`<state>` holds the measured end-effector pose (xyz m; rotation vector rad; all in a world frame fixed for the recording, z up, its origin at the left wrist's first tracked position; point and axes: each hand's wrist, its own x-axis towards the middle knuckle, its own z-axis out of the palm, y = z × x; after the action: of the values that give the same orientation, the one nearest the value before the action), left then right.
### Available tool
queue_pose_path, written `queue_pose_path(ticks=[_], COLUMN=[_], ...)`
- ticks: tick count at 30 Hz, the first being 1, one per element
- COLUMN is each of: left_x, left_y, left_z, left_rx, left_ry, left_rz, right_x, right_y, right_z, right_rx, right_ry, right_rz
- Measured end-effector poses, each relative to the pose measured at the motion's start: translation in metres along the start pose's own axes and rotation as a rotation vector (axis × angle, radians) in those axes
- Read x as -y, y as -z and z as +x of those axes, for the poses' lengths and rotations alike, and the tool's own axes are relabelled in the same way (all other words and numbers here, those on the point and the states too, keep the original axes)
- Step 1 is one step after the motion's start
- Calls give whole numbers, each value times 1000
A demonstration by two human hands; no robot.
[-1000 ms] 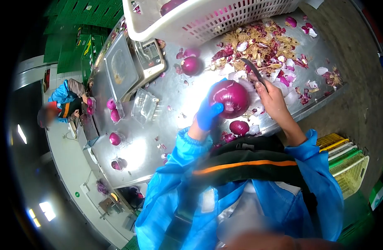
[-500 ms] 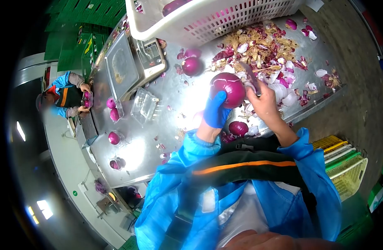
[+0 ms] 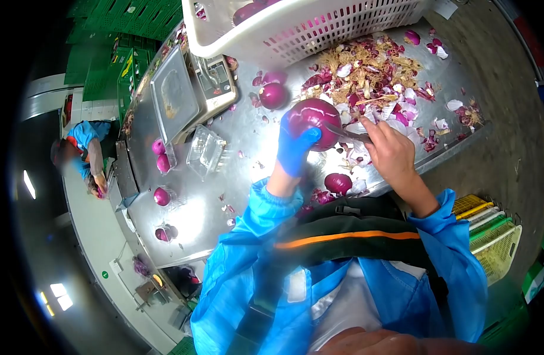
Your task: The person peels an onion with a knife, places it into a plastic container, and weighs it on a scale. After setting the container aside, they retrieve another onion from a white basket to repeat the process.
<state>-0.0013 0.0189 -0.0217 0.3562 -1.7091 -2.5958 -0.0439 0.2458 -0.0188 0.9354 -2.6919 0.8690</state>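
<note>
A large red onion (image 3: 315, 121) is in my left hand (image 3: 296, 145), which wears a blue glove and wraps round its lower left side. My bare right hand (image 3: 390, 151) grips a knife (image 3: 350, 135), its blade pointing left against the onion's right side. Behind the knife lies a heap of roots and skins (image 3: 369, 74) on the metal table (image 3: 254, 139). One more onion (image 3: 273, 96) sits beyond my left hand, and another (image 3: 338, 183) lies close to my body.
A white basket (image 3: 319, 29) with onions stands at the back. Left of it are a scale (image 3: 215, 83) and a clear plastic box (image 3: 206, 152). Packed onions (image 3: 162, 196) lie at the left. A co-worker (image 3: 85, 151) leans over farther left. Stacked crates (image 3: 491, 236) stand right.
My left hand and the onion have moved slightly left. The knife has swung from upright down to the onion's side. The co-worker has bent down, with their hands now lower in view.
</note>
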Motion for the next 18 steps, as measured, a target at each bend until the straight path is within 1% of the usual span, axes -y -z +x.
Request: queue_pose_path(ticks=[2,5,8,10,11,14,15,16,17,18], left_x=[2,3,0,3,3,8,12,15,15,15], left_y=[2,0,-13,-20,-20,-17,-12,-9,-10,-12], left_z=[-2,-5,-9,-11,-10,-5,-5,-4,-8,-17], left_rx=[-4,-34,-123,-195,-215,-262,-268,-276,-235,-193], left_ry=[-15,-56,-111,-138,-115,-53,-38,-24,-23,-20], left_rz=[39,139,231,265,254,236,240,243,250,258], right_x=[-1,-3,2,4,5,10,5,-5,-20,-37], right_y=[-6,-12,-18,-36,-42,-44,-49,-62,-81,-79], right_z=[0,-2,-2,-8,-10,0,2,5,5,6], right_rx=[-77,-91,-96,-71,-58,189,243,298,354,340], right_ry=[11,-38,-153,-269,-326,-563,-714,-864,-1015,-1062], right_rz=[-29,-86,-4,148,224,444,556,668,780,863])
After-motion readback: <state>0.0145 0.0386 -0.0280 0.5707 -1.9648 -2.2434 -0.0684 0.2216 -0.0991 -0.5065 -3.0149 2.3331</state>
